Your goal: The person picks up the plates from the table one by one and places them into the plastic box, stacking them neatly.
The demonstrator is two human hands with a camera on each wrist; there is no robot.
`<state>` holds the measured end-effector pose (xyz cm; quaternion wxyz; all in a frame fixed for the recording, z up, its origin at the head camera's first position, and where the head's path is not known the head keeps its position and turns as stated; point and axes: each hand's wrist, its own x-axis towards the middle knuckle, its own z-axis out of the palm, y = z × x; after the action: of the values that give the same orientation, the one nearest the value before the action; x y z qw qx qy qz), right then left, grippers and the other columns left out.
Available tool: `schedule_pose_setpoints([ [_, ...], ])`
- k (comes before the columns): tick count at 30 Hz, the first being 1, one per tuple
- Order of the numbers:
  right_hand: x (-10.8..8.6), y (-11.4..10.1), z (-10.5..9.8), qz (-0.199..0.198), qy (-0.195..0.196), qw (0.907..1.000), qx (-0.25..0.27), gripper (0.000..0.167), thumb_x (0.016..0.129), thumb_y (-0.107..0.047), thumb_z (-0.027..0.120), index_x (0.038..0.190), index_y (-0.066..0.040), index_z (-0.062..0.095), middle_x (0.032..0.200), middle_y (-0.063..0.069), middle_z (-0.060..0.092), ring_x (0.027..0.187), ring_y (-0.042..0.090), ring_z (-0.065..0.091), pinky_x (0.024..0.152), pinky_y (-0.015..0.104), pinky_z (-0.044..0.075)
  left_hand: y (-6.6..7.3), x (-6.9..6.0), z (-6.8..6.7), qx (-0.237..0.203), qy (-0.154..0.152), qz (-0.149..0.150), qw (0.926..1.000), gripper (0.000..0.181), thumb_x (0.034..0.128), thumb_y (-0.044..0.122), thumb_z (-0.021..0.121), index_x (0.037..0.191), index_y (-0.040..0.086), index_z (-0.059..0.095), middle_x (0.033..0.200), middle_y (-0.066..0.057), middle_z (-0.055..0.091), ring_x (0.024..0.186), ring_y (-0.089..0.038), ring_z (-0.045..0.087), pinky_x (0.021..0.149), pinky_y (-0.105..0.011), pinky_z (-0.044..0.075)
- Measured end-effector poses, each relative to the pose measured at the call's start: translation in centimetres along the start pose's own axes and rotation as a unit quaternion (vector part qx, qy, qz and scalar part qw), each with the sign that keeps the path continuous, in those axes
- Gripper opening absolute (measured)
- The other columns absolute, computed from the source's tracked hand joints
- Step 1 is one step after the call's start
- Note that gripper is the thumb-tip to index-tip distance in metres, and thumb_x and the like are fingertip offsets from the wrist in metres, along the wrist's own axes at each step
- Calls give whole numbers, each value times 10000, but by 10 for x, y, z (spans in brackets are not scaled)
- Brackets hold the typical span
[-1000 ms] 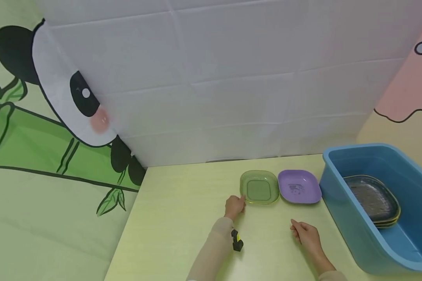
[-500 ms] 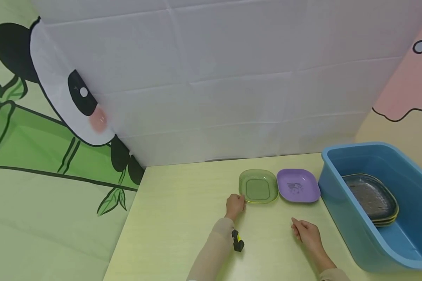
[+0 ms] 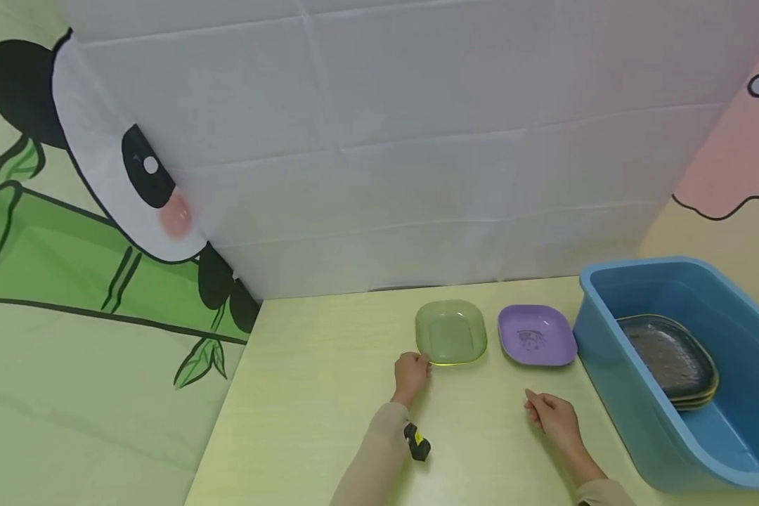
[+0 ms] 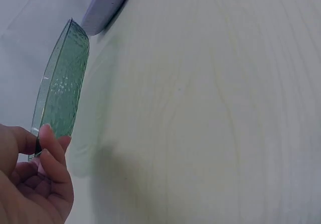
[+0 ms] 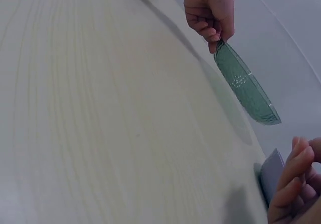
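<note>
My left hand (image 3: 411, 377) pinches the near left corner of a clear green, rounded-square plate (image 3: 451, 333) between thumb and fingers. In the left wrist view this green plate (image 4: 64, 81) hangs above the table, its shadow lying below it. Over to the right, a purple rounded-square plate (image 3: 537, 336) with a dark printed picture rests on the table, apart from the green one. Nearer to me, my right hand (image 3: 555, 423) hovers with loosely curled fingers and nothing in them. The right wrist view also shows the green plate (image 5: 246, 89) tilted in the left hand's grip.
A large blue tub (image 3: 620, 400) stands at the table's right side, close beside the purple plate. Inside it lies a stack of dark plates (image 3: 673, 358) with yellowish rims. A white cloth wall (image 3: 417, 176) rises behind the pale wooden table (image 3: 316, 365).
The left hand has lifted the green plate off the table and shifted it left, widening the gap to the purple plate. My right hand has stayed nearly still.
</note>
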<state>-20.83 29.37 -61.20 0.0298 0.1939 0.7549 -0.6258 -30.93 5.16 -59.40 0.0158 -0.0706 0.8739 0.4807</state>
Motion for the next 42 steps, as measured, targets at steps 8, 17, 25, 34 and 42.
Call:
schedule_pose_setpoints([
  [8,1,0,3,181,-118,9998,-37,375,926,-328,523,753,-10,622,558,-72,508,489,40,446,477,203,400,7,-14,-29,-56,219,245,9994,264,841,104,492,643,8,638,584,-59,626,491,-87,546,478,-211,384],
  [17,4,-8,13,-184,-236,9995,32,393,931,-309,523,768,38,606,542,-67,486,470,46,427,466,205,384,16,-31,-43,-42,528,583,9969,277,881,159,508,705,-4,648,595,-46,635,482,-56,543,445,-199,370],
  [25,3,-28,24,-557,-340,9963,556,476,942,-385,478,758,35,606,516,-61,484,446,54,421,467,221,378,21,-50,-50,-437,715,614,9946,276,889,136,521,673,-7,619,582,-64,615,473,-46,525,453,-194,375],
  [34,-17,-45,42,-1262,-562,9903,-149,431,945,-349,488,772,21,625,515,-35,506,422,60,429,448,222,353,17,-74,-57,-799,725,545,9927,295,916,164,512,713,-22,617,604,-49,605,494,-48,519,443,-164,340],
  [42,-22,-47,58,-1559,-484,9831,-824,437,951,-408,443,797,-48,636,590,75,571,451,72,463,450,224,342,6,-88,-59,-879,686,391,9930,309,921,184,517,711,-22,612,594,-36,597,488,-40,516,441,-162,322],
])
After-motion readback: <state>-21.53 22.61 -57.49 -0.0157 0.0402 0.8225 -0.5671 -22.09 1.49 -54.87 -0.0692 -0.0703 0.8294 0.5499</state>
